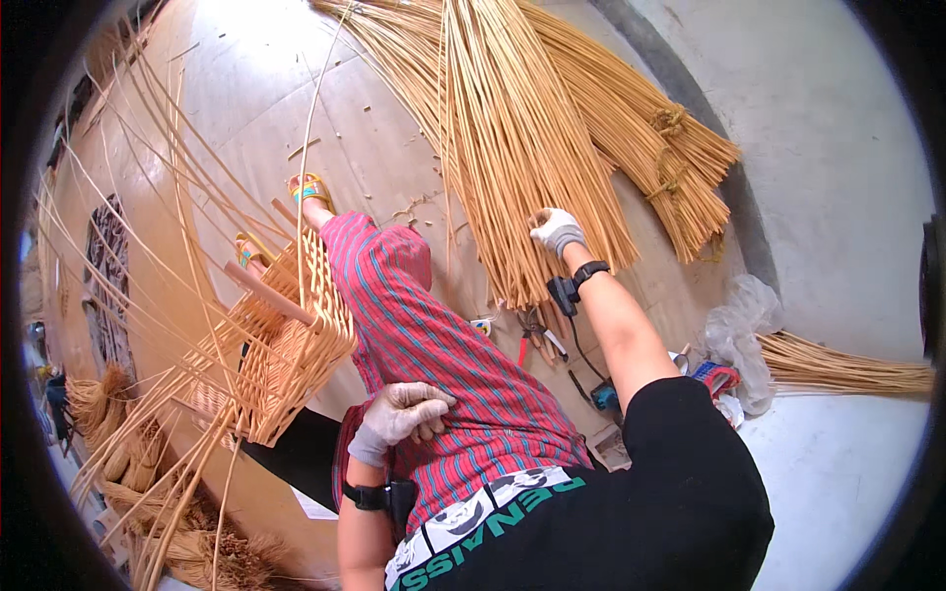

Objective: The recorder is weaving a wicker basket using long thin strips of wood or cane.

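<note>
My left hand (404, 418), in a whitish glove, lies on the red striped cloth (443, 364) over my lap. Its fingers are loosely curled and nothing shows in them. Over to the right, my gloved right hand (559, 229) rests on a long bundle of tan rattan canes (512, 138), fingers closed at its surface; the canes in the grip are mostly hidden. A partly woven basket (313, 369) stands tilted left of my legs. Long loose canes fan out from it to the left, and wooden bars (268, 293) cross its opening.
Pliers (540, 335) and other hand tools lie below the bundle. Nearby are a clear plastic bag (741, 325) and a second cane bundle (838, 364). A tied bundle (670, 182) lies beyond my right hand. Coiled fibre bunches (128, 463) sit at the left edge.
</note>
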Motion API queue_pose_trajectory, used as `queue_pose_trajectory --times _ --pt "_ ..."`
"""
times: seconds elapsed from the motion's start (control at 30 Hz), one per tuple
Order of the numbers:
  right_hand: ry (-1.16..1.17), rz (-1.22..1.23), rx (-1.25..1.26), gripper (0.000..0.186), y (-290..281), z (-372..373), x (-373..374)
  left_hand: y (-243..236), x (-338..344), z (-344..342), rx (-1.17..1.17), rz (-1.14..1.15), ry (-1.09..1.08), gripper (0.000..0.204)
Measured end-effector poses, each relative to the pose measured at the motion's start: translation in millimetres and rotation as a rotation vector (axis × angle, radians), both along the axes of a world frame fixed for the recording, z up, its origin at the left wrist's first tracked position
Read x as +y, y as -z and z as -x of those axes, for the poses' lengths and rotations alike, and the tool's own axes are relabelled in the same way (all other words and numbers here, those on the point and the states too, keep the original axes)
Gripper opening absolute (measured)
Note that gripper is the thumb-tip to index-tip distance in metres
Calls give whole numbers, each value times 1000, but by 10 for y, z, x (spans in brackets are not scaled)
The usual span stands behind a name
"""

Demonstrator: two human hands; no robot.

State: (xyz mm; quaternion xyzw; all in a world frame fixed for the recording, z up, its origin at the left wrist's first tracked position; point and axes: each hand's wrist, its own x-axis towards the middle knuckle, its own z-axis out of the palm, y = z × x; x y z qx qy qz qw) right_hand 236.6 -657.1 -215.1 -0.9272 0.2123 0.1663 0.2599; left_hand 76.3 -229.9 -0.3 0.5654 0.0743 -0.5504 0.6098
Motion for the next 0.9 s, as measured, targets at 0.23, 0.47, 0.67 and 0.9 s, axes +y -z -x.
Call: queue_pose_trajectory --times 0.23,0.47,0.67,0.9 --pt "71 50 -12 34 26 100 446 -48 -24 62 -68 -23 -22 25" --pt "-88 89 125 43 -219 11 554 -182 -14 37 -77 -44 7 27" --pt "-64 -1078 -9 35 -1719 354 743 -530 -281 -125 -183 300 -213 37" --pt "-138 -1353 93 41 -2543 839 1879 -961 -548 -61 -170 213 -339 21"
